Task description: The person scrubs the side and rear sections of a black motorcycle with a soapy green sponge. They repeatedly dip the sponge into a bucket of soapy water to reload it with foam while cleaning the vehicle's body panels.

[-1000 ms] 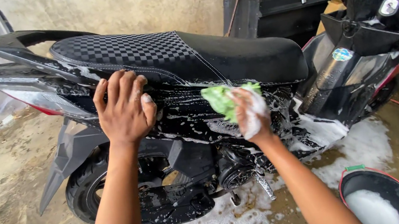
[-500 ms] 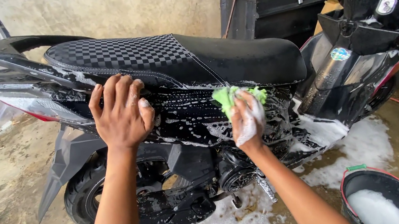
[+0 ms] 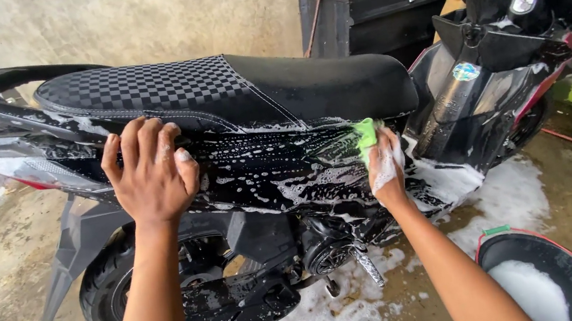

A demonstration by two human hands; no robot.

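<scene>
Now green sponge under R fingers, on scooter.

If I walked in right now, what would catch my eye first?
A black scooter fills the middle of the view, its side panel streaked with white soap suds. The right hand, itself covered in foam, presses a green sponge against that panel just below the seat, while the left hand rests flat on the bodywork toward the rear. At lower right, a dark basin of foamy water sits on the wet floor.
</scene>
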